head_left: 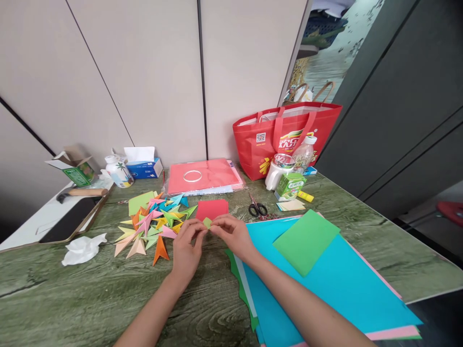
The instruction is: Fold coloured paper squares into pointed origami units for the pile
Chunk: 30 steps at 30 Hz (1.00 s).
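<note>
A small piece of folded light green paper (207, 222) is pinched between my two hands over the table. My left hand (188, 242) grips its left side with thumb and fingertips. On the right side, the fingertips of my right hand (232, 234) are closed on the same paper. Just behind it lies a stack of red paper squares (212, 208). A pile of folded paper pieces (154, 222) in many colours spreads to the left of my left hand. Beneath my right forearm are large blue paper sheets (285, 294), with a green paper sheet (307, 241) on top.
Black-handled scissors (257, 208) lie behind my right hand. At the back stand a red bag (253, 144), a white mug (277, 174), a plastic bottle (303, 156) and a blue tissue box (144, 168). A crumpled tissue (83, 249) and a hammer (87, 192) are at left.
</note>
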{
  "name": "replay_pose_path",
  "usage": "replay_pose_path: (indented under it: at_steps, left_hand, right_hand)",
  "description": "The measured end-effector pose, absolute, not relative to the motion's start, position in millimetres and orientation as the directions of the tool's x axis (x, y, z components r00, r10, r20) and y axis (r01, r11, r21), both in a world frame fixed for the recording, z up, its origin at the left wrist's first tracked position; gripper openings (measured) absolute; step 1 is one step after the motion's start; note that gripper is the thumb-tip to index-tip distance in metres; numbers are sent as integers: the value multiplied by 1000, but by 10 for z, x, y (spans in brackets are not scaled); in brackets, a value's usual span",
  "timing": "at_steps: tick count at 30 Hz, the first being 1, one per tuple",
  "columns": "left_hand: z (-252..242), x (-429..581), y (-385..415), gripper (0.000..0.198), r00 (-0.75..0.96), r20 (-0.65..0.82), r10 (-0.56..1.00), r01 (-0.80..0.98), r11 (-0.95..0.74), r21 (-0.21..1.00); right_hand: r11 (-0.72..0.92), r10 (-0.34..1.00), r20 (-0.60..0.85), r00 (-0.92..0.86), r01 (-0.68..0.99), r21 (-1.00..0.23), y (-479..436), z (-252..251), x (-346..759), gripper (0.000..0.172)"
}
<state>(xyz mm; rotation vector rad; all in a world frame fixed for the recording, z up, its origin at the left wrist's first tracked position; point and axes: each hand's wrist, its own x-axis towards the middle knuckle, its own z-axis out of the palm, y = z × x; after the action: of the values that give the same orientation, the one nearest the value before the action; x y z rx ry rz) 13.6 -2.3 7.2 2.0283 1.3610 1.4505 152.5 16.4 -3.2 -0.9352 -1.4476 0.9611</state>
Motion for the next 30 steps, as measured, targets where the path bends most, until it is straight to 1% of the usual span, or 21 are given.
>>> replay_pose_path:
  at_steps: [4, 6, 8, 10, 12, 15, 17, 19, 25, 30]
  left_hand:
    - [89, 177, -57, 5, 11, 516, 857, 440, -467, 767]
    - [83, 195, -58, 7, -55, 468, 882, 337, -425, 840]
    - [69, 203, -42, 14, -116, 373, 921, 186, -348, 919]
    - [57, 203, -18, 20, -140, 261, 955, 79, -252, 965]
    - [52, 200, 3, 20, -126, 164, 978, 19, -163, 987]
    - [62, 198, 19, 19, -114, 76, 991, -90, -86, 992]
    - [73, 202, 21, 20, -134, 57, 989, -151, -77, 986]
    - [81, 207, 20, 20, -152, 59, 987, -173, -85, 981]
    - [80, 226, -2, 21, -161, 89, 983, -140, -112, 984]
    - [93, 233, -14, 22, -147, 101, 984, -113, -119, 986]
  right_hand:
    - [266, 963, 270, -26, -112, -958, 193, -22, 1528, 12]
    - [210, 976, 216, -14, -165, -964, 187, -20, 1519, 19]
    - [177, 983, 185, -18, -200, -964, 173, -18, 1507, 24]
    - [177, 983, 185, -19, -208, -962, 160, -16, 1498, 23]
    - [192, 980, 197, -8, -195, -962, 153, -16, 1495, 21]
    - [202, 979, 204, 4, -162, -966, 151, -20, 1499, 19]
    - [195, 980, 197, -6, -143, -970, 153, -20, 1504, 18]
    - [171, 984, 176, -21, -142, -975, 156, -14, 1509, 17]
    - [105, 993, 114, -29, -214, -971, 170, 7, 1525, 21]
    - [98, 995, 104, -11, -250, -963, 184, -3, 1528, 21]
